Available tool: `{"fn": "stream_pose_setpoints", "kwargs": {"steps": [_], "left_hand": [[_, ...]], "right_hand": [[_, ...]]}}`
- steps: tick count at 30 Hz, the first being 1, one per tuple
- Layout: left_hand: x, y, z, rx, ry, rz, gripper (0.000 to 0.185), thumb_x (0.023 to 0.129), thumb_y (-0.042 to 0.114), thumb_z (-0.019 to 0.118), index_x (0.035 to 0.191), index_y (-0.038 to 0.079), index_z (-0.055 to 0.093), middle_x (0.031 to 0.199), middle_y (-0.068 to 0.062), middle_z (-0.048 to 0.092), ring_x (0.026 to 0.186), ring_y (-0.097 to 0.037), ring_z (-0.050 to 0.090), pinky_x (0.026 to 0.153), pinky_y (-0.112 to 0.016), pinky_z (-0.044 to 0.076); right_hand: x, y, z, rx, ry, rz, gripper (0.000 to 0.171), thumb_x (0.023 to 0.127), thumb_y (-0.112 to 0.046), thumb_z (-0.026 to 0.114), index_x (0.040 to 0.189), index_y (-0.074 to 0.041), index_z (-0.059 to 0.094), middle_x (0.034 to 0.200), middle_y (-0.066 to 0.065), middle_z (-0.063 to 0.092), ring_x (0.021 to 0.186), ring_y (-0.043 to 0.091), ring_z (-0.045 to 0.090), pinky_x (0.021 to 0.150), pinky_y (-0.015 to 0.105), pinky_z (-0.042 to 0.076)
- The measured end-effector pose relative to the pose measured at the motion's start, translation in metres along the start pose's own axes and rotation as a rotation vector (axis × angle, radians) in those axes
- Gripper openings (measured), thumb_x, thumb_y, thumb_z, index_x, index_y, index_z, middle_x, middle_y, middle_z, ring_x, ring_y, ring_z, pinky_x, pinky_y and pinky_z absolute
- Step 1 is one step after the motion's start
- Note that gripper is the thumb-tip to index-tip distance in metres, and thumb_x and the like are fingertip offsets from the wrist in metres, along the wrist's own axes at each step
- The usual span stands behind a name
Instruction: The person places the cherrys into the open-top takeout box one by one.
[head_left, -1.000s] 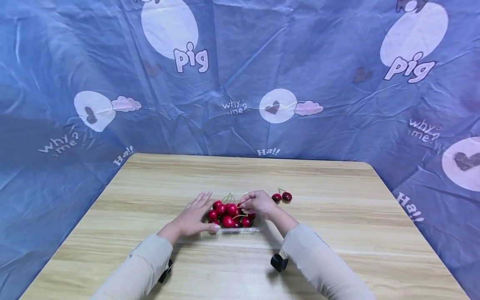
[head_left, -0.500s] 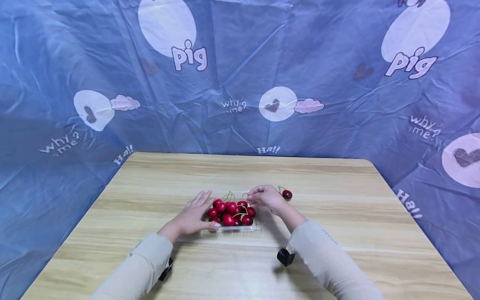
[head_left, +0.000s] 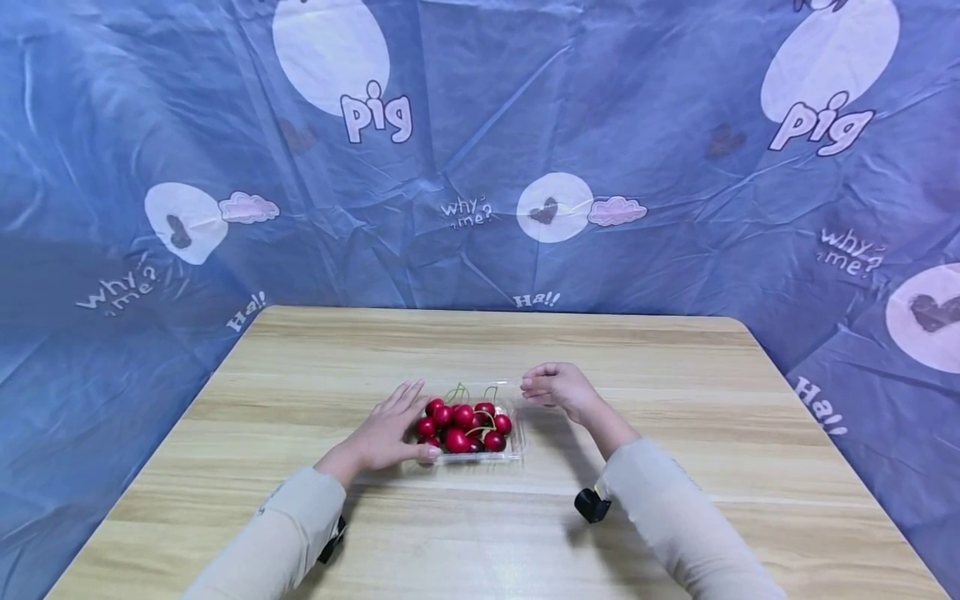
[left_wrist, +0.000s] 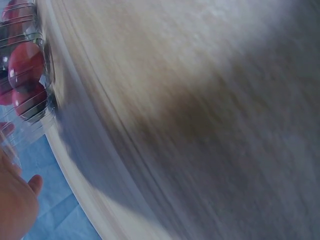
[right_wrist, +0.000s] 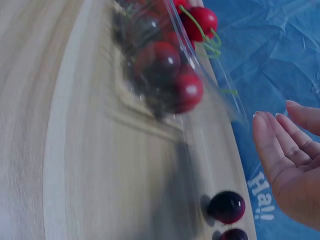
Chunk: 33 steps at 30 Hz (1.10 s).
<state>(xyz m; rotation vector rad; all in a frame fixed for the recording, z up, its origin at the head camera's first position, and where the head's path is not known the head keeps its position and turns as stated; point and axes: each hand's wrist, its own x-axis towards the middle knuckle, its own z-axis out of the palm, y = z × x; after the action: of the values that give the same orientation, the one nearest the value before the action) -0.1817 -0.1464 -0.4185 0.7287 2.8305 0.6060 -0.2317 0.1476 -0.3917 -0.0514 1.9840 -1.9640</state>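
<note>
1. Quick change here: the right hand [head_left: 558,387] has pulled out of the cherry pile and now sits off to the right of the clear plastic tray [head_left: 516,454], over the spot where the two loose cherries [right_wrist: 226,206] lie on the table [head_left: 300,367]. A second ago its fingers were down among the fruit.

2. In the right wrist view those fingers [right_wrist: 270,150] look loose and lightly bent, with nothing in them that I can see. The two dark cherries sit on the wood just below the palm, apart from it. From the head view they're hidden behind the hand.

3. My guess is it carried something over and let go, or came away with nothing. Can't say which from this.

4. The left hand [head_left: 386,433] hasn't budged. It lies flat, fingers straight, against the tray's left side, with the thumb along the near edge.

5. The tray stays mid-table, a bit nearer the person, still heaped with red cherries [head_left: 461,421] and their green stems.

6. The left wrist view is mostly blurry wood, with a corner of the tray up top.
</note>
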Motion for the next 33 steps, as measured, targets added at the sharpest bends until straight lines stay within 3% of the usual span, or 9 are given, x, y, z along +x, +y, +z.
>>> {"fn": "stream_pose_setpoints", "kwargs": {"steps": [6,16,23,33], "left_hand": [[0.001,0.0,0.0,-0.008,-0.003,0.005,0.087,0.071,0.058,0.056,0.137,0.011,0.024,0.144,-0.006,0.005,0.129,-0.026,-0.001,0.096,-0.057,0.012],[0.003,-0.001,0.002,0.0,0.009,0.029,0.086,0.071,0.058,0.055,0.136,0.009,0.026,0.144,-0.009,0.007,0.129,-0.029,0.002,0.095,-0.058,0.013],[0.003,-0.002,0.002,0.003,0.002,0.037,0.09,0.07,0.066,0.049,0.136,0.009,0.026,0.144,-0.009,0.007,0.129,-0.029,0.002,0.095,-0.058,0.014],[0.004,-0.002,0.001,0.002,-0.009,0.028,0.09,0.07,0.066,0.049,0.137,0.01,0.025,0.144,-0.008,0.006,0.129,-0.027,0.0,0.096,-0.056,0.013]], "right_hand": [[0.003,0.004,-0.018,0.022,0.022,0.01,0.022,0.08,0.005,0.053,0.098,0.017,0.048,0.081,0.017,0.062,0.073,0.022,0.061,0.079,0.042,0.044],[0.01,0.0,-0.04,0.065,0.089,0.015,0.021,0.08,0.006,0.053,0.097,0.016,0.047,0.074,0.009,0.062,0.069,0.018,0.061,0.069,0.028,0.05],[0.015,0.001,-0.049,0.081,0.129,0.022,0.02,0.083,0.007,0.049,0.1,0.017,0.045,0.073,0.008,0.061,0.069,0.018,0.061,0.071,0.029,0.049],[0.021,0.005,-0.059,0.108,0.221,0.017,0.024,0.085,0.005,0.046,0.105,0.017,0.042,0.072,0.003,0.058,0.067,0.013,0.059,0.079,0.033,0.045]]}}
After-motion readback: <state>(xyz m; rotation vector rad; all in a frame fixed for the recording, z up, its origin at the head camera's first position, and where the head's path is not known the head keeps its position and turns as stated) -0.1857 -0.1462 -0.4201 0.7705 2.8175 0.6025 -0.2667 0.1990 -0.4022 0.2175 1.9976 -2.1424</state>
